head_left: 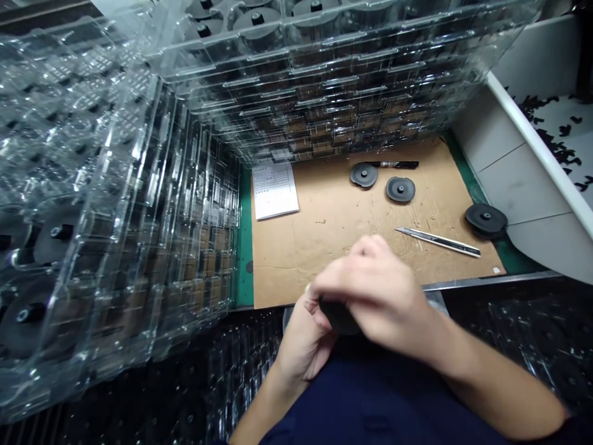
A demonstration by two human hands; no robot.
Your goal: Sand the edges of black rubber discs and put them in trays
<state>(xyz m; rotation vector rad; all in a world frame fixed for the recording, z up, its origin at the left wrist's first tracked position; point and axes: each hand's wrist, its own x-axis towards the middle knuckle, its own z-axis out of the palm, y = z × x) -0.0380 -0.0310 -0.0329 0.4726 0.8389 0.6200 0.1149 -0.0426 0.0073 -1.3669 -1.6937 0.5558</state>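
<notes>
Close to my body, both hands are closed around a dark rounded plastic part (340, 316). My left hand (306, 340) grips it from the left and below, partly covered. My right hand (377, 293), slightly blurred, curls over its top, and its fingertips are hidden. Beyond them on the cardboard sheet (319, 247) lie two black disc-like parts with a central stub, one on the left (364, 175) and one on the right (401, 190). A slim utility knife (438, 241) rests to the right of my hands, its blade pointing left.
Tall stacks of clear plastic trays stand at the left (185, 185) and back (315, 93), some holding black parts. A black marker (393, 165) and a printed paper pad (277, 191) lie on the cardboard. Another black part (485, 220) sits by a white bin wall (532, 173) at right.
</notes>
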